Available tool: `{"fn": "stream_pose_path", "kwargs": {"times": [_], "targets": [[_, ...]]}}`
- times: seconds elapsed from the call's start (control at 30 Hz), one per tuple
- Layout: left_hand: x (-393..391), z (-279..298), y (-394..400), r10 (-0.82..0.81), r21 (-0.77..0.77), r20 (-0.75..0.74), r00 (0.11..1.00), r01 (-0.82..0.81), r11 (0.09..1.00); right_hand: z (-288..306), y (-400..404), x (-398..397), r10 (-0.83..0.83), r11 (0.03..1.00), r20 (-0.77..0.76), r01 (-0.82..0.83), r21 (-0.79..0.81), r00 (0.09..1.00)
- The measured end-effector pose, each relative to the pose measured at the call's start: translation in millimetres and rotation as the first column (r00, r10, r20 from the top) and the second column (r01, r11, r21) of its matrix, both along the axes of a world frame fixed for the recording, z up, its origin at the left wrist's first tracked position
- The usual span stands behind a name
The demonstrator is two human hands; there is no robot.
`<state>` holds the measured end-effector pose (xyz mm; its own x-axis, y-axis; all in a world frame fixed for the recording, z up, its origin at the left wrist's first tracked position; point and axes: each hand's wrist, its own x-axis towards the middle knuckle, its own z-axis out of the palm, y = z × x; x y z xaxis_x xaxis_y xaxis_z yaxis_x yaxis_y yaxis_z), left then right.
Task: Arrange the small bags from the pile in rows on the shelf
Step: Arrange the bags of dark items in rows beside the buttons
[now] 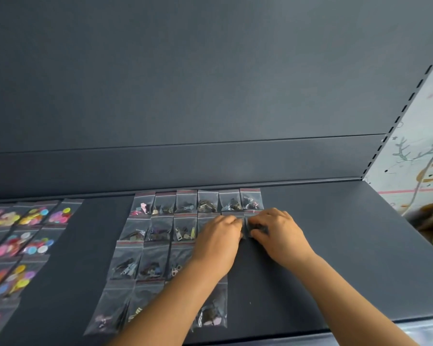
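1. The right hand (278,233) grasps a small zip bag (256,227) of dark pieces, fingers curled over it, at the right end of the second row on the dark shelf (335,245); I judge it is being squared up under the back-row bag (251,199).
2. The left hand (219,242) lies over the neighbouring bags, probably steadying them; whether its grip pinches anything I cannot tell.
3. Zipper-pull bags (185,229) sit edge to edge, red seals rearward, so the rows read evenly.
4. Bags of coloured buttons (35,216) form a separate block to the left.
5. The pile is out of view.
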<state>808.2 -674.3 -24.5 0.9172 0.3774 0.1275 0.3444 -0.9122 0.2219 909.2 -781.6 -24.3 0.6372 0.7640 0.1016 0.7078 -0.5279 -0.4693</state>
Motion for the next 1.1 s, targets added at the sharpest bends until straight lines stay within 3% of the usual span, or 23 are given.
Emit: {"fn": "stream_pose_path", "kwargs": {"times": [0.3, 0.53, 0.8, 1.1], "targets": [[-2.3, 4.9, -1.1, 0.043, -0.04, -0.024, 0.999, -0.044, 0.998, 5.5, 0.4, -1.4, 0.008, 1.0, -0.007, -0.009, -0.025, 1.0], [-43.2, 29.1, 9.6, 0.152, -0.021, 0.056, 0.987, -0.151, 0.988, 25.9, 13.8, -33.7, 0.069, 0.998, 0.066, -0.07, 0.007, 0.995], [-152.0, 41.7, 50.5, 0.352, -0.014, 0.078, 0.933, -0.352, 0.936, 34.5, 67.4, -122.6, 0.289, 0.956, 0.176, -0.293, -0.004, 0.941], [-319.9, 42.3, 110.2, 0.523, -0.031, 0.079, 0.848, -0.523, 0.852, 41.0, 156.7, -272.4, 0.442, 0.895, 0.16, -0.446, -0.012, 0.883]]}}
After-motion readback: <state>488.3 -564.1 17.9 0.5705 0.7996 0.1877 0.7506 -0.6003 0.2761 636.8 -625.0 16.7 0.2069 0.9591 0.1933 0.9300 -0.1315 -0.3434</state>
